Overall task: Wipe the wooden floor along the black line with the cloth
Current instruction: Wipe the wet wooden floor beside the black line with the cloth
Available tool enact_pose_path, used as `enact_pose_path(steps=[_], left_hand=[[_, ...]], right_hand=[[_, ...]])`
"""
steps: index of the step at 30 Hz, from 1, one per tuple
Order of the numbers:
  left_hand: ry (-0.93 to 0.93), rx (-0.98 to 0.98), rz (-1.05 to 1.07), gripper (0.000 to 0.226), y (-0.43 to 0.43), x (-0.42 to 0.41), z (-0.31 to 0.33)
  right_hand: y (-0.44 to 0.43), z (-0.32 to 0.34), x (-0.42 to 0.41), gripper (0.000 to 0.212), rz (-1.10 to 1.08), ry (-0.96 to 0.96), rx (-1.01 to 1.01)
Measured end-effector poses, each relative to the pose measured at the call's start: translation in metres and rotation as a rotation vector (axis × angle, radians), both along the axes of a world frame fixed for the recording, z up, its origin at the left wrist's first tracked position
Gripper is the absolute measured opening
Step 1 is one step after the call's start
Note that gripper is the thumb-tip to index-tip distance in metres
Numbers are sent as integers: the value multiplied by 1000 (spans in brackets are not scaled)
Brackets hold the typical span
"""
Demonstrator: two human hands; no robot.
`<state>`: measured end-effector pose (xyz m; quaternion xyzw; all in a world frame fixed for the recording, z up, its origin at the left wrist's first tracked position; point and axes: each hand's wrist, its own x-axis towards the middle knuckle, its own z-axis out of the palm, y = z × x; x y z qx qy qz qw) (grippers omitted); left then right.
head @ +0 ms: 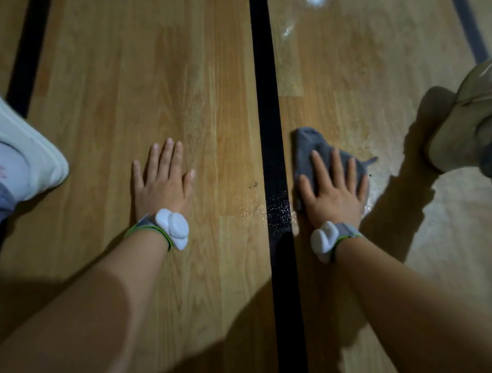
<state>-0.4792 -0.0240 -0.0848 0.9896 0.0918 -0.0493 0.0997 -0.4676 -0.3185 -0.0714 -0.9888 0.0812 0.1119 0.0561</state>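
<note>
Pressing flat with spread fingers, the right hand (334, 190) pins the grey cloth (315, 151) to the wooden floor (142, 75) just right of the black line (266, 78) at centre frame, while the left hand (163, 179) lies flat with straight fingers left of it, likely for support.

This looks like a gym or a sports hall. The wooden floor (142, 75) is made of long, shiny boards. A wide black line (266, 78) is painted straight along it. Another dark line (28, 51) runs far left, and a grey line (462, 5) far right. The person wears white sports shoes (0, 142).
</note>
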Motion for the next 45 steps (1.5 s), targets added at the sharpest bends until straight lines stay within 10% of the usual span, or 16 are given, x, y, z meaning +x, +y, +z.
enact_pose_path(steps=[28, 45], left_hand=[[157, -1, -5, 60, -8, -51, 7], [229, -13, 4, 60, -9, -47, 14]], right_hand=[[96, -3, -76, 61, 336, -48, 112], [-1, 3, -57, 63, -117, 109, 25]])
